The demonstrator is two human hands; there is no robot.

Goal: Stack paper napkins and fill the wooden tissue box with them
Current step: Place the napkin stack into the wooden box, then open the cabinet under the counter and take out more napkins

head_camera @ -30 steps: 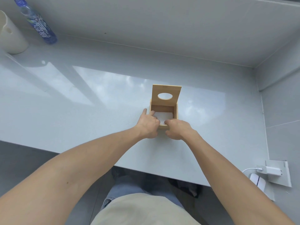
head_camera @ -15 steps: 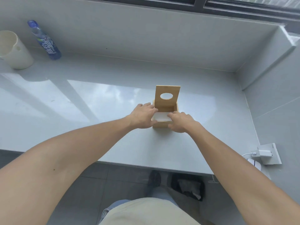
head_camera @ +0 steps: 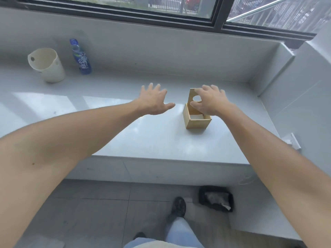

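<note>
1 wooden tissue box [head_camera: 196,120] stands right of frame centre on the pale counter [head_camera: 111,126], clear of its front edge, with bare surface all around it. Its lid [head_camera: 192,97], with 1 oval hole, stands upright at the back; white napkins [head_camera: 196,116] lie inside. The right hand [head_camera: 209,101] curls loosely around the lid, thumb in front; whether it grips is unclear. The left hand [head_camera: 153,101] hovers just left of the box, fingers spread, holding nothing. In the upper left stand 1 cream cup [head_camera: 47,65] and 1 blue bottle [head_camera: 81,57].

Tan wooden box [head_camera: 196,123], white napkins [head_camera: 197,116], blue bottle [head_camera: 81,57]
</note>
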